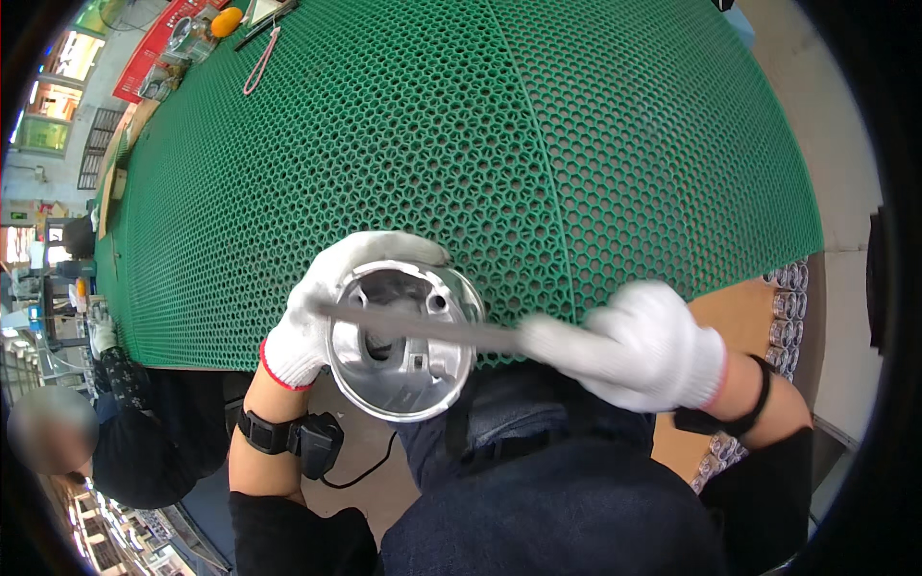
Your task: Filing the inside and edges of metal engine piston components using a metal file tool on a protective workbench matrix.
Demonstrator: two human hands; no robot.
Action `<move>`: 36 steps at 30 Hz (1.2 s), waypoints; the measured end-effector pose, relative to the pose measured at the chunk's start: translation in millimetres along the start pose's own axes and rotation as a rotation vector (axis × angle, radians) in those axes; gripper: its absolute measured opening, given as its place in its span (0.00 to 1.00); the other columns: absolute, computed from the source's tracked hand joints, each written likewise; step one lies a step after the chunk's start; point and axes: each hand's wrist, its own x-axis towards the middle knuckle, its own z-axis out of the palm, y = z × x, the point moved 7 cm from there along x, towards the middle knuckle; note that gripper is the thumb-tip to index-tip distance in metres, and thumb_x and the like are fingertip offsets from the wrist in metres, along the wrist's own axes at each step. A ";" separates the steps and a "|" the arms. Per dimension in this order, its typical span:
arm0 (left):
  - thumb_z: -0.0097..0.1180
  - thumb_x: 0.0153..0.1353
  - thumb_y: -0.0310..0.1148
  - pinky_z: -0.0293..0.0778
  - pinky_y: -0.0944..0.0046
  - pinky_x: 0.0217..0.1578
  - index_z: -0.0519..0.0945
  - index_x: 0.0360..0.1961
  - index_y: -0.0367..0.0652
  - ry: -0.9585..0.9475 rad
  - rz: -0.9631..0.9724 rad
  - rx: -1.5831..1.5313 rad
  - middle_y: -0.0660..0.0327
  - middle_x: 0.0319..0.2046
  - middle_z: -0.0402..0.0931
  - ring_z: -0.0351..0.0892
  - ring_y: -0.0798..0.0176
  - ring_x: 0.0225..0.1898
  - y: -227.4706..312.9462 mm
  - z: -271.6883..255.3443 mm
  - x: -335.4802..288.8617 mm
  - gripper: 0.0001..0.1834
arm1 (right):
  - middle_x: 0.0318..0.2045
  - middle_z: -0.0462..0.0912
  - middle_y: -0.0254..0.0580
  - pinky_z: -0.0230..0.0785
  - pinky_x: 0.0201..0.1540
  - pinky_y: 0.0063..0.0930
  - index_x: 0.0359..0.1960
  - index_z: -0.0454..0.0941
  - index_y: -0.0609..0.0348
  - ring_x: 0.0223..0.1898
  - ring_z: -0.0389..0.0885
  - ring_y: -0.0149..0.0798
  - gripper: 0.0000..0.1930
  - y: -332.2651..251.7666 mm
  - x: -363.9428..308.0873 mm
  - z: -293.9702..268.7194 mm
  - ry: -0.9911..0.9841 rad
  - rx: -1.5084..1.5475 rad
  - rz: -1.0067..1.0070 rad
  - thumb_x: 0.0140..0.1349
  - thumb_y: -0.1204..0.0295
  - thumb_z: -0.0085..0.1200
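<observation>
My gloved left hand (pixel 331 298) is wrapped around the left and far side of a round, hollow silver metal casting (pixel 423 392). The casting's open end faces up, showing holes and ribs inside. In my gloved right hand (pixel 639 350) is a long, flat grey file (pixel 432 331), blurred by motion. It lies across the casting's mouth from right to left, its tip near my left thumb. Whether the file touches the rim I cannot tell. The casting is held at the near edge of the green mat, above my lap.
A green honeycomb mat (pixel 384 144) covers the table. At the far left are a red crate (pixel 154 58), glass jars (pixel 187 40), an orange object (pixel 227 21) and a pink loop (pixel 259 72). More metal castings (pixel 786 317) stand in rows at right. Another person (pixel 154 432) sits at left.
</observation>
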 end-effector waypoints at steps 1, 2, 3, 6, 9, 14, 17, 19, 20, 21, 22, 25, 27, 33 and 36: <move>0.57 0.61 0.41 0.77 0.60 0.53 0.77 0.48 0.29 -0.003 0.052 0.258 0.48 0.48 0.79 0.80 0.57 0.50 9.9 3.6 -1.0 0.24 | 0.12 0.69 0.29 0.58 0.11 0.26 0.57 0.78 0.45 0.08 0.65 0.30 0.24 3.4 -23.3 -2.2 -0.024 0.005 -0.006 0.55 0.73 0.56; 0.57 0.60 0.42 0.77 0.59 0.53 0.77 0.48 0.30 -0.014 0.100 0.517 0.48 0.48 0.79 0.80 0.56 0.50 19.3 10.1 0.2 0.24 | 0.12 0.69 0.29 0.58 0.11 0.26 0.57 0.78 0.45 0.08 0.65 0.30 0.24 11.0 -31.5 -8.6 -0.016 0.002 -0.015 0.55 0.73 0.56; 0.60 0.59 0.41 0.76 0.59 0.53 0.77 0.49 0.30 -0.038 0.180 0.501 0.48 0.48 0.79 0.80 0.55 0.50 18.4 10.4 2.1 0.25 | 0.12 0.70 0.29 0.58 0.11 0.25 0.57 0.78 0.45 0.08 0.65 0.30 0.25 11.0 -36.1 -11.3 -0.046 -0.050 -0.036 0.55 0.73 0.55; 0.63 0.56 0.39 0.77 0.59 0.53 0.76 0.49 0.30 0.018 0.034 0.142 0.47 0.48 0.79 0.80 0.54 0.50 0.1 6.7 5.9 0.25 | 0.12 0.69 0.30 0.59 0.11 0.25 0.60 0.75 0.43 0.10 0.67 0.30 0.27 12.1 0.3 -7.4 -0.031 -0.122 -0.054 0.55 0.72 0.55; 0.64 0.58 0.39 0.78 0.59 0.50 0.75 0.49 0.29 0.077 -0.083 0.231 0.49 0.47 0.79 0.81 0.58 0.47 -13.0 -3.8 0.1 0.26 | 0.12 0.69 0.33 0.62 0.12 0.27 0.62 0.72 0.41 0.10 0.69 0.34 0.29 12.0 45.9 -3.2 0.123 -0.086 -0.089 0.55 0.73 0.55; 0.66 0.56 0.45 0.76 0.60 0.49 0.76 0.49 0.30 0.061 0.158 0.567 0.50 0.47 0.79 0.80 0.58 0.47 13.7 3.4 -8.7 0.29 | 0.43 0.85 0.48 0.79 0.37 0.31 0.66 0.63 0.61 0.32 0.86 0.43 0.33 52.7 -5.1 -6.6 0.337 0.274 0.123 0.57 0.74 0.57; 0.66 0.55 0.42 0.70 0.51 0.56 0.78 0.49 0.33 0.276 0.602 0.785 0.49 0.47 0.78 0.77 0.48 0.53 41.9 0.9 -18.3 0.26 | 0.31 0.82 0.43 0.74 0.33 0.23 0.68 0.59 0.65 0.26 0.79 0.30 0.32 69.1 -36.7 -8.5 0.391 0.538 0.613 0.65 0.67 0.53; 0.65 0.57 0.41 0.69 0.53 0.59 0.67 0.60 0.33 0.618 0.468 0.559 0.48 0.57 0.69 0.71 0.50 0.59 39.3 -5.1 -36.7 0.35 | 0.27 0.80 0.41 0.71 0.27 0.20 0.68 0.59 0.65 0.22 0.76 0.27 0.31 75.9 -43.8 -4.1 0.430 0.736 0.736 0.66 0.66 0.52; 0.66 0.58 0.39 0.67 0.56 0.61 0.62 0.64 0.34 0.801 0.322 0.297 0.49 0.62 0.65 0.68 0.53 0.62 31.1 -6.3 -47.7 0.38 | 0.25 0.79 0.39 0.66 0.22 0.18 0.68 0.58 0.64 0.18 0.72 0.25 0.31 78.4 -45.7 -5.3 0.483 0.844 0.764 0.66 0.66 0.51; 0.65 0.58 0.39 0.70 0.52 0.61 0.54 0.68 0.34 0.912 0.430 0.601 0.44 0.63 0.63 0.72 0.49 0.59 27.0 -5.3 -63.8 0.44 | 0.22 0.78 0.37 0.60 0.18 0.16 0.68 0.58 0.64 0.15 0.67 0.23 0.31 78.3 -47.6 -3.6 0.531 0.969 0.781 0.66 0.66 0.50; 0.68 0.55 0.37 0.65 0.49 0.64 0.50 0.70 0.36 0.897 0.387 0.552 0.43 0.68 0.54 0.63 0.46 0.66 1.5 -2.1 -69.3 0.49 | 0.20 0.76 0.37 0.56 0.14 0.17 0.68 0.57 0.63 0.11 0.63 0.24 0.31 81.5 -46.8 -2.8 0.566 0.962 0.823 0.66 0.64 0.49; 0.73 0.50 0.37 0.52 0.44 0.69 0.32 0.73 0.43 0.545 0.694 0.377 0.41 0.73 0.33 0.40 0.43 0.74 1.0 25.5 -68.9 0.65 | 0.20 0.75 0.37 0.56 0.15 0.17 0.68 0.58 0.63 0.11 0.62 0.23 0.31 81.8 -48.5 -7.2 0.569 0.946 0.793 0.66 0.61 0.48; 0.76 0.46 0.41 0.61 0.46 0.66 0.29 0.73 0.42 0.572 0.457 0.222 0.39 0.70 0.44 0.55 0.45 0.69 4.9 13.8 -55.8 0.70 | 0.19 0.75 0.37 0.56 0.16 0.16 0.67 0.61 0.63 0.12 0.62 0.23 0.32 78.1 -42.5 -9.7 0.504 0.951 0.779 0.67 0.56 0.49; 0.74 0.46 0.28 0.71 0.56 0.57 0.52 0.69 0.30 0.683 0.484 0.493 0.43 0.51 0.76 0.75 0.56 0.56 -9.0 19.1 -83.9 0.54 | 0.43 0.81 0.44 0.69 0.32 0.23 0.63 0.68 0.65 0.28 0.75 0.28 0.33 74.6 -50.3 -2.3 0.489 0.830 0.538 0.65 0.51 0.53; 0.62 0.57 0.22 0.71 0.58 0.57 0.61 0.67 0.34 0.668 0.377 -0.041 0.51 0.47 0.79 0.77 0.59 0.53 -17.6 -4.2 -99.8 0.37 | 0.48 0.82 0.52 0.75 0.43 0.31 0.58 0.73 0.66 0.37 0.83 0.38 0.25 55.2 -44.8 -11.3 0.441 0.571 0.323 0.65 0.62 0.55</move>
